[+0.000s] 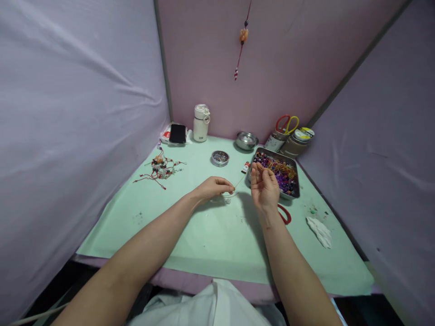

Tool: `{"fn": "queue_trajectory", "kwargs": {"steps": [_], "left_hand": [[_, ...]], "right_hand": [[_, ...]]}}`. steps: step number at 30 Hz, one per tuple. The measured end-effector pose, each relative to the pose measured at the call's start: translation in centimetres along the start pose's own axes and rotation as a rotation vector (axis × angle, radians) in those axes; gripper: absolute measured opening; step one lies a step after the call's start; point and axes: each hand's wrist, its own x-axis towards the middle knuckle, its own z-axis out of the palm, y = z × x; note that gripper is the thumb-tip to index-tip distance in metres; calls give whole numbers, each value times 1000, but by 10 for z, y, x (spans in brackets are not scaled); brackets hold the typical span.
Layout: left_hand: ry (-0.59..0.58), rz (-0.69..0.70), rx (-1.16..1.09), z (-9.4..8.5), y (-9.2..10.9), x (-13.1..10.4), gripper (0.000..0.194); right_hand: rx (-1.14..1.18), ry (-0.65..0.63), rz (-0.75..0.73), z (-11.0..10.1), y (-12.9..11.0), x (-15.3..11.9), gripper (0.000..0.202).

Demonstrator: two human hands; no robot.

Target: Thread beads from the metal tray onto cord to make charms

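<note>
Cord (240, 181): stretches above the green table (210, 235), pinched in the fingertips of the left hand (215, 186) and rising rightward to the right hand (265, 188), pinched there too. Sits left of the bead tray (291, 196), nearer than the round dish (220, 158), with a red handle (287, 215) beside the right wrist (268, 218).

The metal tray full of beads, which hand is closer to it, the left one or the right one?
Right. The right hand is up against the tray's left side in the picture, covering a bit of it. The left hand is farther left, over the table.
</note>
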Motion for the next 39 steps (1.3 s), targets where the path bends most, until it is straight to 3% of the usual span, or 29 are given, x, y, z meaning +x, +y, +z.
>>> {"fn": "queue_trajectory", "kwargs": {"steps": [5,11,16,19,23,26,31,39], "left_hand": [[19,41,-39,-3,5,-2,27],[12,222,-203,-5,12,-5,23],[22,233,-315,-3,8,-2,25],[135,244,-321,-3,5,2,26],[258,260,-222,-2,1,6,29],[301,258,-127,0,1,5,31],[319,267,-64,7,4,1,29],[308,228,-84,7,3,3,32]], "right_hand": [[-162,24,-24,-1,5,-1,22],[-347,-101,241,-1,19,-13,29],[-444,-234,332,-2,26,-20,28],[-690,-207,219,-5,25,-19,31],[-980,-147,-142,-4,19,-20,29],[-896,-174,-185,1,17,-24,26],[-510,-262,74,9,24,-29,23],[-396,-218,369,11,22,-27,31]]}}
